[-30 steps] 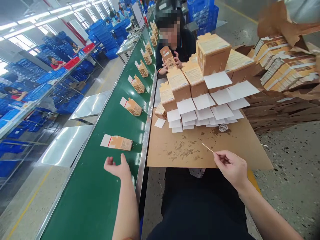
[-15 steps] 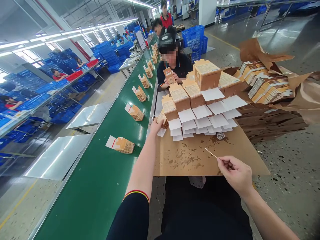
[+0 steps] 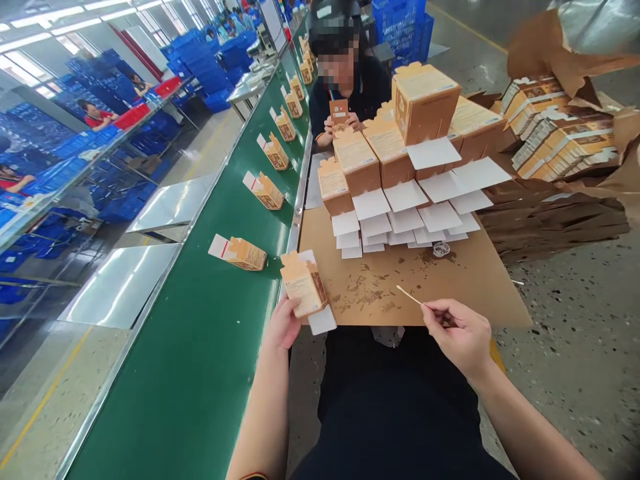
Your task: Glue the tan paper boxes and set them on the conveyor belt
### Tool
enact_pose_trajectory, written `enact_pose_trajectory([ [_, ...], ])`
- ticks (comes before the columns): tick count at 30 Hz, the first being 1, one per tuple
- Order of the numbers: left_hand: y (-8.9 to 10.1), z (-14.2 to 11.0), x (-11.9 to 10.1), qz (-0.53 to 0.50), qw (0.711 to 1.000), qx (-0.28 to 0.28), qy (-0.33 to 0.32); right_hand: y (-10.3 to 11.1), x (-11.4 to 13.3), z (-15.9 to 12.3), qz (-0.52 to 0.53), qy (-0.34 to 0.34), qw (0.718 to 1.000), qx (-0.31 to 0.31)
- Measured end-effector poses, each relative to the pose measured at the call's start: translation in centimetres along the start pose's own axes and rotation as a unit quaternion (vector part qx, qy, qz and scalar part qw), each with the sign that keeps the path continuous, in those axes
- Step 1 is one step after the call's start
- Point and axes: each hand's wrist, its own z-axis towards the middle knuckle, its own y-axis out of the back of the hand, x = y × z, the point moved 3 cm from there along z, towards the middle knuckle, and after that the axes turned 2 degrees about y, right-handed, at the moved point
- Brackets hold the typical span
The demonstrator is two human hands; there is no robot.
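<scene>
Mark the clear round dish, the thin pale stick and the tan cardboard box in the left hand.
Clear round dish [image 3: 441, 249]: head view, its middle.
Thin pale stick [image 3: 410, 295]: head view, mid-shaft.
Tan cardboard box [image 3: 304, 292]: head view, printed side.

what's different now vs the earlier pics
The left hand, empty over the green belt at first, reached to the loose box beside the stack, took hold of it and drew it back toward the wearer. The right hand still holds the thin stick, and the stack looks unchanged.
</scene>
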Motion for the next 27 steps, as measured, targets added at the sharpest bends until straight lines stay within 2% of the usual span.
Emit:
enact_pose_trajectory([
  [5, -3.9, 1.3, 2.3, -0.031, 0.999, -0.002, -0.035, -5.0, 0.1, -1.1, 0.037, 0.026, 0.996, 0.071],
  [8, -4.5, 2.1, 3.0, 0.006, 0.999, -0.015, -0.04, -7.8, -0.4, -1.8, 0.031, 0.042, 0.992, 0.117],
  [11, -4.3, 2.3, 3.0, 0.031, 0.998, -0.018, -0.052, -9.1, -1.1, -2.5, 0.012, 0.046, 0.986, 0.161],
  [16, -4.3, 1.9, 2.8, 0.076, 0.994, -0.028, -0.078, -9.3, -1.8, -3.6, -0.005, 0.045, 0.977, 0.209],
  [20, -4.8, 1.8, 2.8, 0.114, 0.989, -0.044, -0.088, -9.2, -2.4, -3.3, -0.031, 0.029, 0.975, 0.219],
  [24, -5.7, 1.1, 2.9, 0.135, 0.982, -0.056, -0.121, -8.6, -3.0, -1.9, -0.042, -0.001, 0.982, 0.183],
  [27, -6.6, -0.1, 3.5, 0.171, 0.972, -0.054, -0.15, -7.3, -3.0, -1.3, -0.033, -0.017, 0.989, 0.143],
])
